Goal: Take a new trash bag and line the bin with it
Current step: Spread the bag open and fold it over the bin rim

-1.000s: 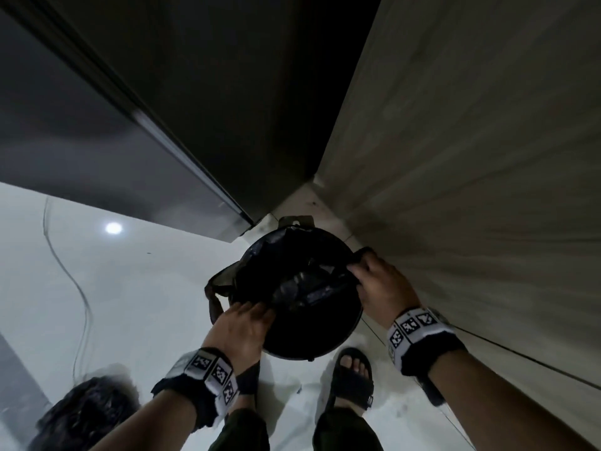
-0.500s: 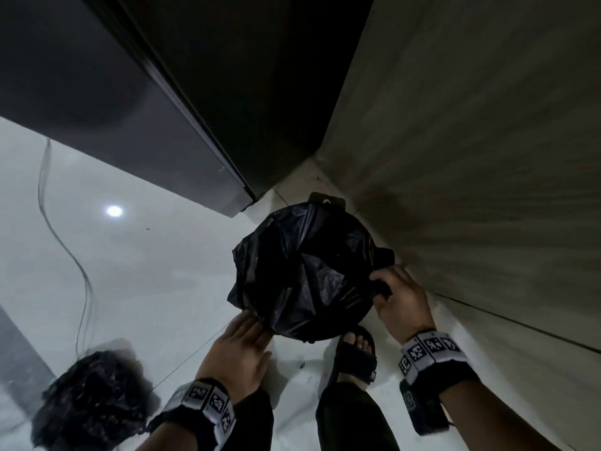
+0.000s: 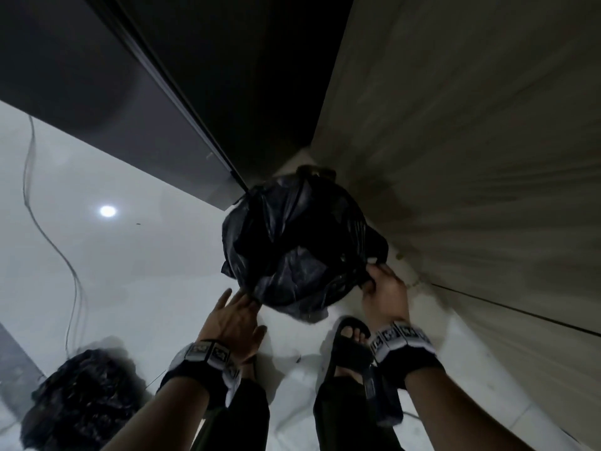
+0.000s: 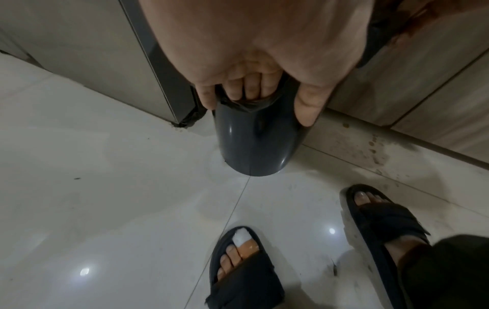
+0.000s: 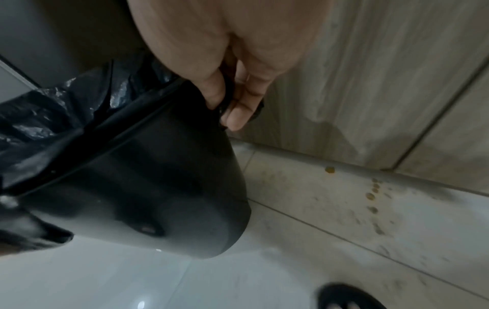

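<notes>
Now the floor (image 3: 123, 255), glossy pale tile, fills the left of the head view, with a dull wood-grain wall (image 3: 471, 157) on the right and a dark smooth cabinet (image 3: 97, 92) upper left. At centre stands the bin (image 4: 254, 142), a round, shiny dark-grey plastic tub, tucked in the corner between cabinet and wall. Over it lies the bag (image 3: 299, 249), thin crinkled black film, billowed up above the mouth, not yet pushed down inside. A second crumpled black bag (image 3: 81, 402) sits lower left on the floor.

The right hand (image 3: 383, 294) pinches the bag's edge between thumb and fingers (image 5: 238, 113) at the rim's right side. The left hand (image 3: 234, 320) curls its fingers (image 4: 248, 87) over the near rim, trapping film there, thumb down the outside.

Likely trouble: the film is slick and light, so the far edge may slip into the bin as the near side is tugged; a hard pull could tear it, or tip the light bin.
</notes>
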### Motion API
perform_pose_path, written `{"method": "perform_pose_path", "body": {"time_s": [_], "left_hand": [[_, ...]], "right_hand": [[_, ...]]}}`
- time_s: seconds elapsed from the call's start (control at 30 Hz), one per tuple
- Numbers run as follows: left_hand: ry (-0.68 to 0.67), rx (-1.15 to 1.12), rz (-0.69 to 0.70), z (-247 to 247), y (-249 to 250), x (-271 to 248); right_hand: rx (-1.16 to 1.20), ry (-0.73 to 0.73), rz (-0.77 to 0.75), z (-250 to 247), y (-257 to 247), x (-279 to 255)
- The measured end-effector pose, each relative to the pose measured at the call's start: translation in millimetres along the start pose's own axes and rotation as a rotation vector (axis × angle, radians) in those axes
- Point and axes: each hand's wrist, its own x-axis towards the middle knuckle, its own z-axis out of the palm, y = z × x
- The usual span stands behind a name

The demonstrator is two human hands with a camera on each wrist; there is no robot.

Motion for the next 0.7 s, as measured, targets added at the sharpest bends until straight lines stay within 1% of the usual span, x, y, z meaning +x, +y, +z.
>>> {"method": "perform_pose_path", "body": {"time_s": [0.03, 0.1, 0.17, 0.2, 0.27, 0.33, 0.37, 0.4, 0.43, 0.47, 0.5, 0.53, 0.57, 0.6, 0.63, 0.67, 0.7], "left_hand": [[0.009, 0.024, -0.018, -2.0, -0.1, 6.2], [0.027, 0.049, -0.041, -8.3, 0.4, 17.3], [0.089, 0.005, -0.052, -13.7, 2.7, 22.9], [0.136, -0.019, -0.054, -15.6, 4.6, 22.8], [0.241, -0.064, -0.072, -19.3, 8.3, 16.5], [0.388, -0.084, -0.084, -19.3, 11.7, 6.3], [0.46, -0.124, -0.087, -18.0, 13.1, 0.6], [0.527, -0.209, -0.116, -20.8, 16.3, -6.0], [0.577, -0.349, -0.2, -25.3, 18.6, -11.0], [0.589, -0.534, -0.358, -32.3, 21.0, -13.6], [0.523, -0.741, -0.558, -39.4, 23.0, -11.9], [0.41, -0.926, -0.749, -46.1, 24.6, -7.5], [0.281, -1.083, -0.854, -49.7, 25.4, -1.6], [0.146, -1.242, -0.869, -51.1, 27.6, 4.9], [0.029, -1.402, -0.84, -53.0, 31.8, 11.4], [-0.034, -1.545, -0.794, -53.2, 36.9, 17.0], [-0.04, -1.657, -0.751, -52.8, 42.3, 22.0]], "right_hand": [[0.009, 0.008, -0.02, 0.3, -6.1, 11.4], [0.027, -0.026, -0.024, 0.7, -15.8, 32.2], [0.057, -0.062, 0.034, -1.1, -21.7, 42.6], [0.097, -0.06, 0.086, -2.1, -23.2, 44.0], [0.255, 0.014, 0.223, -7.1, -28.2, 37.5], [0.414, 0.107, 0.361, -10.7, -29.1, 29.0], [0.475, 0.109, 0.435, -11.5, -30.2, 26.5], [0.542, 0.077, 0.505, -12.0, -32.7, 26.2], [0.6, 0.024, 0.567, -11.7, -34.7, 27.6], [0.644, -0.035, 0.626, -13.3, -39.2, 30.8], [0.671, -0.086, 0.665, -15.4, -42.8, 35.2], [0.692, -0.111, 0.683, -15.1, -44.5, 40.2], [0.703, -0.112, 0.687, -14.2, -45.0, 45.4], [0.699, -0.108, 0.674, -14.2, -46.7, 48.6], [0.67, -0.112, 0.644, -13.8, -45.6, 50.7], [0.644, -0.109, 0.612, -14.2, -45.3, 50.6], [0.658, -0.107, 0.588, -15.2, -45.1, 47.3]]}}
